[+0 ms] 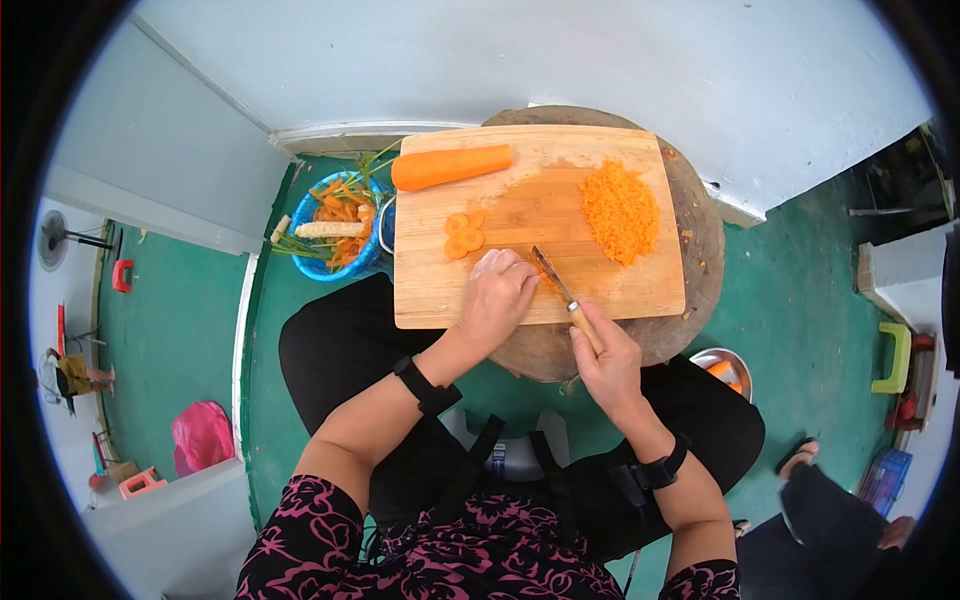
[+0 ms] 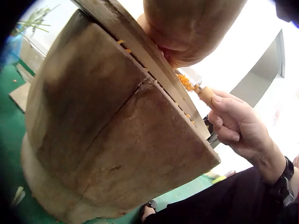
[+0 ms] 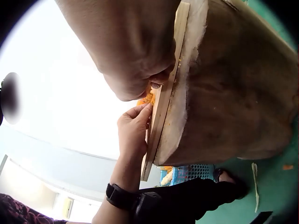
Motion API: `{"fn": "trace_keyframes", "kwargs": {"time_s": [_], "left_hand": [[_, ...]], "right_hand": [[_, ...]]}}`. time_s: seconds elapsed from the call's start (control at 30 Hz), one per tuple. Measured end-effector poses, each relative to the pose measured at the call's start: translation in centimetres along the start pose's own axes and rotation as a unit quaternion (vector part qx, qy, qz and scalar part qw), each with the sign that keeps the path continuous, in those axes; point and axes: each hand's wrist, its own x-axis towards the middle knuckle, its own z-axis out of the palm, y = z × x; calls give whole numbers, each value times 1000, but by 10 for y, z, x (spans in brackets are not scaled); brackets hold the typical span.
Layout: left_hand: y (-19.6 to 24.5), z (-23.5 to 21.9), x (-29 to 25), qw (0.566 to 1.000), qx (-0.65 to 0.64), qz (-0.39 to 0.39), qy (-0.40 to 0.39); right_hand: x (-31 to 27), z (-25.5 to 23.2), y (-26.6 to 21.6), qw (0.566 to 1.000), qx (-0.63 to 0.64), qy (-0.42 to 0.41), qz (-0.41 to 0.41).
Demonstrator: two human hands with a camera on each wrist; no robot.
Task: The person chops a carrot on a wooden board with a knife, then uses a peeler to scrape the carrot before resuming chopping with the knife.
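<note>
In the head view my right hand grips the wooden handle of a small knife, its blade slanting up and left over the cutting board. Beside the blade my left hand is bent down at the board's near edge. Its curled fingers hold carrot pieces, mostly hidden under the fingertips. A few round carrot slices lie just beyond the left hand. A thick peeled carrot rests at the far left of the board. On the right side sits a heap of finely chopped carrot.
The board lies on a round wooden block. To its left stands a blue basket with peelings, greens and a pale cob. A metal bowl with carrot pieces sits at the lower right. Another person's foot is farther right.
</note>
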Motion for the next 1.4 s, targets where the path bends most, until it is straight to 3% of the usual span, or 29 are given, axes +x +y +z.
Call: {"fn": "trace_keyframes", "kwargs": {"time_s": [0.7, 1.1, 1.3, 1.4], "left_hand": [[0, -1, -2, 1000, 3, -1, 4], [-1, 3, -2, 1000, 10, 3, 17], [0, 2, -4, 1000, 4, 9, 26], [0, 1, -3, 1000, 2, 9, 27]], "right_hand": [[-1, 0, 0, 1000, -17, -2, -15], [1, 2, -6, 993, -117, -31, -9], [6, -5, -1, 999, -36, 14, -26], [3, -3, 7, 998, -53, 14, -25]]}}
